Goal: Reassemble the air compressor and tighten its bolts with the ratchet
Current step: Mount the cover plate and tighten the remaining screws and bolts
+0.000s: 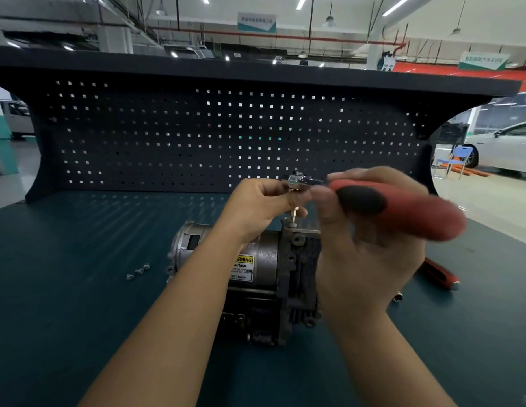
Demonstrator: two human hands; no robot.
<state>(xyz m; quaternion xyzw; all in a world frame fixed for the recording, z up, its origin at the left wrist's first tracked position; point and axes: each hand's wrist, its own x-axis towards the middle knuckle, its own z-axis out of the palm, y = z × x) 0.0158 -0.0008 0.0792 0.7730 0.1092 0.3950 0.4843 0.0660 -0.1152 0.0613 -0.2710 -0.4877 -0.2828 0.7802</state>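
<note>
The grey air compressor (255, 268) lies on its side on the teal bench, with a yellow warning label on its round body. My right hand (370, 259) grips the red and black handle of the ratchet (402, 207), held level above the compressor. My left hand (264, 201) pinches the ratchet's metal head, and the bit below it stands on a bolt (293, 223) at the top of the compressor's finned end. My right hand hides part of that finned end.
Three small loose bolts (138, 271) lie on the bench left of the compressor. A red-handled tool (440, 274) and a small metal piece (398, 297) lie to the right. A dark pegboard (226, 136) walls the back of the bench.
</note>
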